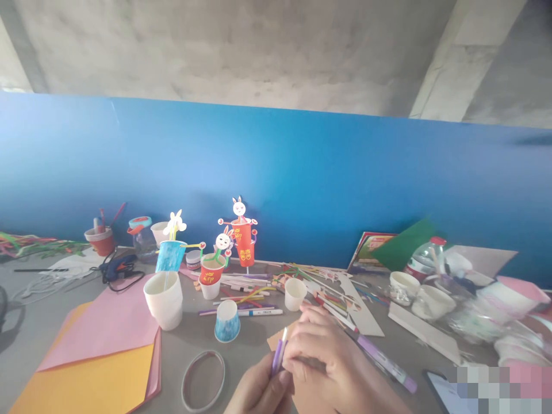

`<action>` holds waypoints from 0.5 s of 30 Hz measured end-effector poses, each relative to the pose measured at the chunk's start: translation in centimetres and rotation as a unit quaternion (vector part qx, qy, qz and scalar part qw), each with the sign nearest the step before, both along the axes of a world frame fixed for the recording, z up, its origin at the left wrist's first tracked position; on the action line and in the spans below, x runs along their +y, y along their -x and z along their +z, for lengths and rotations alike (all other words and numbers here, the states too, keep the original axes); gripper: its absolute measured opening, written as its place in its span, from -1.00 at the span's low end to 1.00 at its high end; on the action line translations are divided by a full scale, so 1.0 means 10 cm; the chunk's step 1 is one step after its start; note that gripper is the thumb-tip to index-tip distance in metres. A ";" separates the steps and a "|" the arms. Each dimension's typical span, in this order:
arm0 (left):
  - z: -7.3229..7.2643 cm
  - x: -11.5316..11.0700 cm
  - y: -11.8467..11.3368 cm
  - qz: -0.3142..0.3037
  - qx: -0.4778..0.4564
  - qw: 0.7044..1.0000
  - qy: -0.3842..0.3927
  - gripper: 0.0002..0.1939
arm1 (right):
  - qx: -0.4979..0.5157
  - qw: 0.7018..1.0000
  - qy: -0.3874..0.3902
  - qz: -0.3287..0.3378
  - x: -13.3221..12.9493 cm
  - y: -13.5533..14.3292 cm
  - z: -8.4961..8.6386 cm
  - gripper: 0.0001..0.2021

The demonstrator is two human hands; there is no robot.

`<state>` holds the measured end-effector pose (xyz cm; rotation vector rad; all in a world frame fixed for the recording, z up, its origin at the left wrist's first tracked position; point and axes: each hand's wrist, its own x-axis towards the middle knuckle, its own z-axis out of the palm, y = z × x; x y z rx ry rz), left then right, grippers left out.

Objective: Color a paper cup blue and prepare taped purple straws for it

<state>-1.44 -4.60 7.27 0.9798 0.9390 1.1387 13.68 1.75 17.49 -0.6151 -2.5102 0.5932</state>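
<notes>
My left hand (261, 386) is closed, thumb and fingers pinching a slim purple stick (276, 359) that points upward. Right beside it a thin white stick (284, 335) stands up, its lower part hidden between the hands. Curled over from the right, my right hand (321, 348) presses its fingertips against the white stick. Under my hands lies a sheet of brown paper (276, 340). Just beyond are a blue-painted paper cup (227, 322) turned upside down and a white paper cup (295, 294). A roll of tape (202, 380) lies flat to the left.
Paper-cup rabbit figures stand behind: a blue one (169, 257), a short red one (213, 269) and a tall red one (244, 241). Pink paper (107, 328) and yellow paper (95, 382) lie left. A purple marker (387, 363), bottle (425, 257) and phone (444, 391) are right.
</notes>
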 end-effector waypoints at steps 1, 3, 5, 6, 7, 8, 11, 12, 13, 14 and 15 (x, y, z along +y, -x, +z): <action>-0.01 0.01 0.00 0.000 0.015 1.000 -0.008 -0.45 | -0.004 1.000 -0.010 -0.006 -0.01 0.00 0.00 -0.78; -0.01 0.02 0.00 0.003 0.046 0.999 -0.025 -0.46 | -0.007 1.000 -0.018 -0.016 -0.02 0.01 0.00 -0.78; -0.01 0.02 0.01 0.008 0.084 0.995 -0.048 -0.46 | -0.005 1.000 -0.017 -0.023 -0.03 0.01 0.00 -0.79; -0.01 0.02 0.01 0.012 0.105 0.993 -0.059 -0.46 | -0.004 1.000 -0.015 -0.027 -0.03 0.01 0.00 -0.79; -0.01 0.02 0.02 0.016 0.123 0.990 -0.067 -0.46 | -0.002 0.999 -0.014 -0.029 -0.03 0.02 -0.01 -0.79; -0.01 0.02 0.02 0.018 0.138 0.988 -0.073 -0.45 | -0.001 0.999 -0.014 -0.031 -0.03 0.02 -0.01 -0.79; -0.04 0.02 0.03 0.020 0.156 0.984 -0.079 -0.45 | 0.002 0.999 -0.014 -0.035 -0.03 0.03 -0.01 -0.77; -0.04 0.02 0.03 0.021 0.154 0.985 -0.079 -0.46 | 0.000 0.999 -0.014 -0.037 -0.03 0.04 -0.01 -0.77; -0.04 0.02 0.04 0.023 0.148 0.986 -0.078 -0.47 | 0.000 0.999 -0.015 -0.040 -0.03 0.04 -0.02 -0.77; -0.04 0.02 0.04 0.024 0.139 0.987 -0.075 -0.49 | 0.000 0.999 -0.016 -0.043 -0.03 0.04 -0.02 -0.77; -0.04 0.01 0.04 0.025 0.127 0.989 -0.070 -0.50 | 0.000 0.999 -0.016 -0.044 -0.03 0.04 -0.03 -0.77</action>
